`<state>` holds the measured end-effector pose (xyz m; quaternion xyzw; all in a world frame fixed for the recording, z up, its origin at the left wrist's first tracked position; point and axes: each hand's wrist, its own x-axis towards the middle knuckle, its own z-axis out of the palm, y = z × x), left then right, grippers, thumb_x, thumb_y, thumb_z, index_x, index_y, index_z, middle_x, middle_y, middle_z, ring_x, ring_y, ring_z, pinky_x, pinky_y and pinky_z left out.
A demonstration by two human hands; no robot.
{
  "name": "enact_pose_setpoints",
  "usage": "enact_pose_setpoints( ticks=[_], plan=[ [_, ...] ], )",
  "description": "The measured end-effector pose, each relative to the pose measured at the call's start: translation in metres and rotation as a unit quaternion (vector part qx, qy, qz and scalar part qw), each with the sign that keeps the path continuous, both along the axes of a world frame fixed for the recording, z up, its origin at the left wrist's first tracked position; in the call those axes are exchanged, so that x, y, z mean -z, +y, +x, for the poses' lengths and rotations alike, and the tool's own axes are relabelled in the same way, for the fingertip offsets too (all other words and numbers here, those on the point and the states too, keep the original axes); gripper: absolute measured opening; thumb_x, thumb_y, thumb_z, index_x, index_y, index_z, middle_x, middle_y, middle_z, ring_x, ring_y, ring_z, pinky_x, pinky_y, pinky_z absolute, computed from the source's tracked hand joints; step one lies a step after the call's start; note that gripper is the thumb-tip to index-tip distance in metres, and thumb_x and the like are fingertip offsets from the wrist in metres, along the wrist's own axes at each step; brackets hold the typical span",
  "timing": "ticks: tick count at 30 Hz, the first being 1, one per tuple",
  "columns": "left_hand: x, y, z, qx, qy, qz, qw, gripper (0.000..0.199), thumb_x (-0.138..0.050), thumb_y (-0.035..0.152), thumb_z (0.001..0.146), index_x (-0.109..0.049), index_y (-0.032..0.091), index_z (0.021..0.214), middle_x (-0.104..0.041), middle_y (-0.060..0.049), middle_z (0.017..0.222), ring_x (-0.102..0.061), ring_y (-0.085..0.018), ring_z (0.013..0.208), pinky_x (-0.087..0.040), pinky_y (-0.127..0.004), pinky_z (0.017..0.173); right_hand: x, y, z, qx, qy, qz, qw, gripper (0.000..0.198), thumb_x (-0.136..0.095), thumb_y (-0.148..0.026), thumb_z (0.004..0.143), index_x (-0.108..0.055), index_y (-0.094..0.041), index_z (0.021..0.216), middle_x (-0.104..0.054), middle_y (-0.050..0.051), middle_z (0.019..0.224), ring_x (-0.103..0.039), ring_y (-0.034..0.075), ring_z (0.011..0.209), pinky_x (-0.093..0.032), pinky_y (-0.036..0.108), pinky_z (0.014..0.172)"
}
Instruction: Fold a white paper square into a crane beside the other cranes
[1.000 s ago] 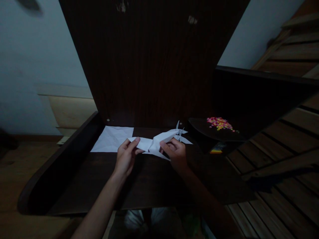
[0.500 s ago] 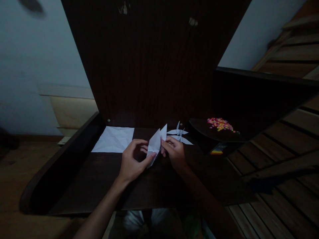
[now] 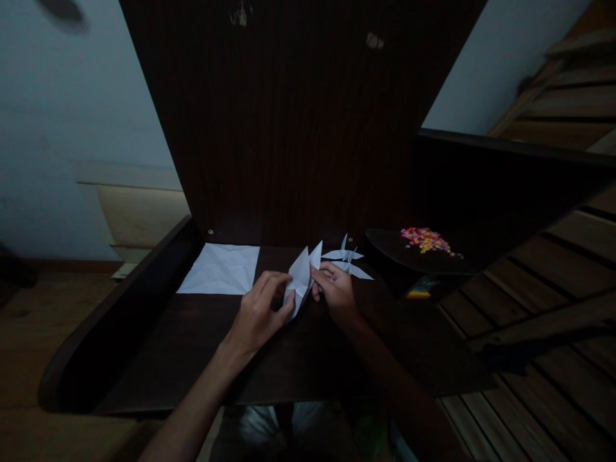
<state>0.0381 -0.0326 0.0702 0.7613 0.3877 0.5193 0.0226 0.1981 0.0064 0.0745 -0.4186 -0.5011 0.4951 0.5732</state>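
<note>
Folding a white paper shape (image 3: 301, 280), the two hands meet near the middle of the frame, over a dark wooden table (image 3: 192, 346). The left hand (image 3: 257, 314) pinches the lower left edge of the paper between thumb and fingers. The right hand (image 3: 334, 292) pinches the right side of it, fingers curled close around the fold. Both hands are closed on the paper, not spread.

The paper shape stands up a little between the hands, with two sharp tips pointing up. It is folded narrow, so many folds look done. It does not look like a finished bird yet, since there are no spread wings or a bent head to see. In my view it is partway through, maybe past the middle.

Just behind the right hand, a bit to the right of the middle, lie small finished paper birds (image 3: 347, 260) on the table. So some pieces look done already.

At the left of the middle lies a flat white sheet (image 3: 220, 269) with crease lines. It is not folded up and no hand touches it.

Farther right sits a pile of tiny bright beads (image 3: 426, 239) on a dark round tray (image 3: 385, 253).
</note>
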Motion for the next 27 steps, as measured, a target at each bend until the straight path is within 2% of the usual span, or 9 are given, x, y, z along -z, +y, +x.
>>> enact_pose_setpoints(
  ticks=[4, 9, 13, 16, 20, 24, 27],
  plan=[
    [0.004, 0.003, 0.001, -0.038, 0.022, 0.020, 0.999, 0.022, -0.059, 0.013, 0.082, -0.058, 0.018, 0.104, -0.063, -0.003, 0.094, -0.064, -0.011, 0.073, -0.055, -0.022, 0.070, 0.005, 0.003, -0.003, 0.004, 0.022, 0.000, 1.000, 0.031, -0.073, -0.042, 0.065, -0.057, -0.016, 0.071, -0.052, -0.006, 0.046, -0.043, 0.006, 0.034, -0.035, 0.018, 0.031],
    [0.008, 0.007, 0.000, -0.023, 0.020, -0.004, 1.000, 0.023, -0.059, 0.016, 0.082, -0.058, 0.017, 0.105, -0.064, -0.005, 0.096, -0.064, -0.012, 0.074, -0.056, -0.023, 0.069, 0.006, 0.005, -0.003, 0.005, 0.008, 0.005, 1.000, 0.032, -0.072, -0.042, 0.067, -0.056, -0.016, 0.072, -0.054, -0.005, 0.048, -0.045, 0.006, 0.034, -0.036, 0.017, 0.030],
    [0.012, 0.011, 0.001, -0.048, 0.035, 0.006, 0.998, 0.026, -0.057, 0.014, 0.082, -0.057, 0.017, 0.108, -0.065, -0.006, 0.097, -0.065, -0.014, 0.079, -0.056, -0.025, 0.073, 0.008, 0.007, -0.004, 0.004, -0.010, 0.022, 1.000, 0.032, -0.071, -0.043, 0.068, -0.055, -0.016, 0.072, -0.052, -0.006, 0.045, -0.044, 0.006, 0.032, -0.036, 0.017, 0.029],
    [0.013, 0.013, 0.002, -0.068, 0.047, 0.025, 0.996, 0.027, -0.055, 0.011, 0.081, -0.057, 0.016, 0.108, -0.066, -0.008, 0.099, -0.064, -0.018, 0.091, -0.054, -0.028, 0.081, 0.010, 0.008, -0.006, 0.028, -0.004, 0.031, 0.999, 0.035, -0.070, -0.046, 0.069, -0.053, -0.018, 0.081, -0.056, -0.006, 0.050, -0.049, 0.008, 0.032, -0.038, 0.017, 0.028],
    [0.013, 0.014, 0.002, -0.094, 0.043, 0.026, 0.994, 0.026, -0.051, 0.009, 0.083, -0.057, 0.016, 0.107, -0.066, -0.008, 0.098, -0.065, -0.019, 0.092, -0.053, -0.030, 0.083, 0.011, 0.005, -0.011, 0.062, -0.001, 0.043, 0.997, 0.037, -0.063, -0.047, 0.077, -0.045, -0.022, 0.095, -0.056, -0.008, 0.056, -0.053, 0.010, 0.035, -0.042, 0.019, 0.030],
    [0.014, 0.014, 0.003, -0.099, 0.030, 0.027, 0.994, 0.028, -0.049, 0.010, 0.086, -0.056, 0.017, 0.112, -0.065, -0.009, 0.105, -0.063, -0.019, 0.098, -0.053, -0.032, 0.086, 0.012, 0.000, -0.014, 0.090, -0.063, 0.081, 0.991, 0.044, -0.070, -0.043, 0.073, -0.042, -0.023, 0.101, -0.060, -0.003, 0.074, -0.057, 0.010, 0.048, -0.044, 0.019, 0.036],
    [0.014, 0.013, 0.004, -0.088, -0.005, 0.023, 0.996, 0.028, -0.048, 0.011, 0.088, -0.058, 0.017, 0.113, -0.066, -0.010, 0.108, -0.063, -0.019, 0.100, -0.052, -0.033, 0.088, 0.014, 0.000, -0.013, 0.123, -0.134, 0.123, 0.976, 0.044, -0.073, -0.038, 0.070, -0.045, -0.022, 0.100, -0.059, -0.001, 0.084, -0.056, 0.009, 0.055, -0.045, 0.020, 0.044]
  ],
)
